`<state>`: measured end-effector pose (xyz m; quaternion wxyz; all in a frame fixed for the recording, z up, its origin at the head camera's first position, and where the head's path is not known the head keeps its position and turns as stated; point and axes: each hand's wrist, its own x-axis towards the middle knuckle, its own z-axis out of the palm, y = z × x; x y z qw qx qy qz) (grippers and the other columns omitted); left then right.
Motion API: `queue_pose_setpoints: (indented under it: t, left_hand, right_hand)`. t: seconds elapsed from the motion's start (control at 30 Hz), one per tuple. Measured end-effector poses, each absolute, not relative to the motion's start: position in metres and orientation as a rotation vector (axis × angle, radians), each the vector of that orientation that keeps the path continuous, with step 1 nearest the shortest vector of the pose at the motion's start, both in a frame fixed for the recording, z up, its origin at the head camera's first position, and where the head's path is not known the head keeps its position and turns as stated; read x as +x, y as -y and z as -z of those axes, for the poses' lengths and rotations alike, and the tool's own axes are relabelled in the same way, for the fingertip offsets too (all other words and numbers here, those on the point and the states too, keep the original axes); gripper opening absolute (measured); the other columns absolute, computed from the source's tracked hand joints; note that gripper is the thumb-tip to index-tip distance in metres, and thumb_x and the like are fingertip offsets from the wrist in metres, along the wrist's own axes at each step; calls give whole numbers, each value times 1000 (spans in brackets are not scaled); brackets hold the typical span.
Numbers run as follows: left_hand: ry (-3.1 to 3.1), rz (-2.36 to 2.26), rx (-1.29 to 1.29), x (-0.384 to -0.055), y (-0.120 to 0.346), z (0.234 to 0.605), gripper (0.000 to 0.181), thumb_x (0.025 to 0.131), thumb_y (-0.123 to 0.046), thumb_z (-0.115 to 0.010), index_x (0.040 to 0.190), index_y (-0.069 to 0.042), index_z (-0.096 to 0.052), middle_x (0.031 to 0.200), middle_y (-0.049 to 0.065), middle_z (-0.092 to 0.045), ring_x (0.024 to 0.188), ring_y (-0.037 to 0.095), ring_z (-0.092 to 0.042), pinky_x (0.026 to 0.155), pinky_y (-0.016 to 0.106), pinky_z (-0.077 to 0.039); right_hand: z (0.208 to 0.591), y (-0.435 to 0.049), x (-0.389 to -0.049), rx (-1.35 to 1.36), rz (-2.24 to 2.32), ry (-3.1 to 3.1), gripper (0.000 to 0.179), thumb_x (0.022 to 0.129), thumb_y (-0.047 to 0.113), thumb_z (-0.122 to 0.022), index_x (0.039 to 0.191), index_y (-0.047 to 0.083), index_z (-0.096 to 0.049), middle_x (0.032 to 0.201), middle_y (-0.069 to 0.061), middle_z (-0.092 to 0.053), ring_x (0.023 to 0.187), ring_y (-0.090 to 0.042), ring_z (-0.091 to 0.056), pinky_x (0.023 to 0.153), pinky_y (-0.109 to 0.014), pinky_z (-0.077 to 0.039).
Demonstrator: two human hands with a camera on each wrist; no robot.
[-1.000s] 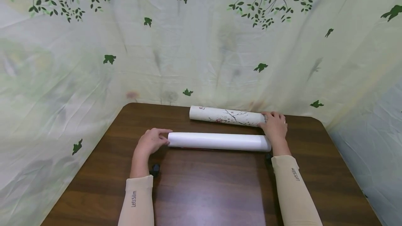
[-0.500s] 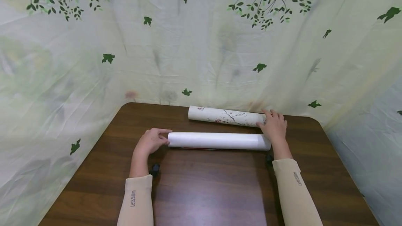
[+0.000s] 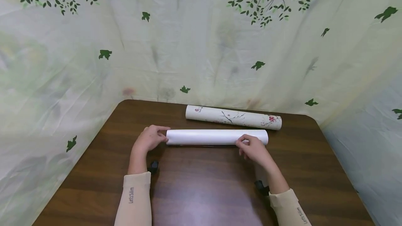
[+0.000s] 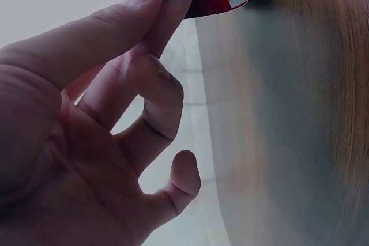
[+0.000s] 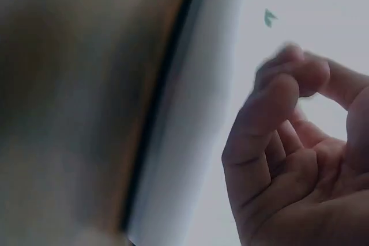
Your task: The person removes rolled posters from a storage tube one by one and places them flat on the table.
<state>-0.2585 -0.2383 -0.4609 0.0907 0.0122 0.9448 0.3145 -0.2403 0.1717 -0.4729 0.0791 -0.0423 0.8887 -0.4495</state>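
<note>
A plain white sheet roll (image 3: 201, 137) lies across the wooden table. At its left end my left hand (image 3: 151, 138) pinches the edge. In the left wrist view, my left thumb (image 4: 115, 33) is on the outside and a finger goes into the roll's end (image 4: 216, 4), which shows red inside. My right hand (image 3: 254, 149) is over the near side of the roll toward its right end. Its fingers are curled toward the thumb, with nothing seen between them. In the right wrist view, the right hand (image 5: 300, 159) looks apart from the roll (image 5: 196, 108).
Behind the white roll, a second roll printed with blossom branches (image 3: 233, 117) lies slightly slanted near the table's far edge. The brown wooden table (image 3: 201, 184) ends at a curtain (image 3: 201, 44) with leaf prints. Dark wrist devices (image 3: 153, 167) sit beside the forearms.
My right hand has left the right end of the printed roll and come toward me and to the left, its fingers curling. My left hand stays at the white roll's end.
</note>
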Motion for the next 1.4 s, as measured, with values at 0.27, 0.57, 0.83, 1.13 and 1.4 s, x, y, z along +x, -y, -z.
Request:
queue_pose_setpoints:
  t: [0.27, 0.57, 0.83, 1.13, 1.4]
  left_hand:
    - [-2777, -930, 51, -257, 239, 460, 51, 95, -14, -76, 145, -11, -66, 110, 14, -82, 106, 27, -74, 87, 41, -53]
    - [-2729, -958, 74, -259, 238, 456, 50, 95, -15, -76, 144, -9, -67, 111, 15, -81, 103, 25, -73, 87, 39, -53]
    - [-2645, -997, 134, -256, 239, 455, 50, 94, -21, -78, 140, -3, -68, 110, 13, -81, 104, 25, -73, 91, 43, -55]
    - [-2570, -1011, 262, -254, 236, 458, 48, 94, -36, -80, 130, -4, -74, 113, 8, -80, 108, 23, -68, 100, 48, -54]
    - [-2628, -883, 289, -257, 214, 459, 49, 100, -59, -64, 94, -13, -80, 87, 5, -68, 85, 16, -57, 78, 33, -45]
  right_hand:
    - [497, -161, -242, -104, 1349, -2550, 24, 105, 21, -65, 117, 2, -72, 69, -5, -71, 53, -14, -59, 51, -29, -51]
    - [500, -163, -245, -66, 1371, -2540, 32, 106, 21, -63, 134, 8, -70, 73, -6, -74, 55, -15, -61, 50, -31, -51]
    - [503, -164, -246, -42, 1356, -2549, 38, 106, 25, -63, 142, 13, -65, 71, -4, -74, 54, -16, -62, 50, -31, -51]
    - [503, -165, -244, -30, 1382, -2529, 42, 106, 25, -62, 146, 11, -62, 72, -6, -74, 53, -16, -62, 49, -32, -51]
    - [500, -166, -243, -1, 1385, -2541, 37, 106, 25, -63, 140, 12, -66, 72, -5, -74, 53, -17, -62, 49, -31, -51]
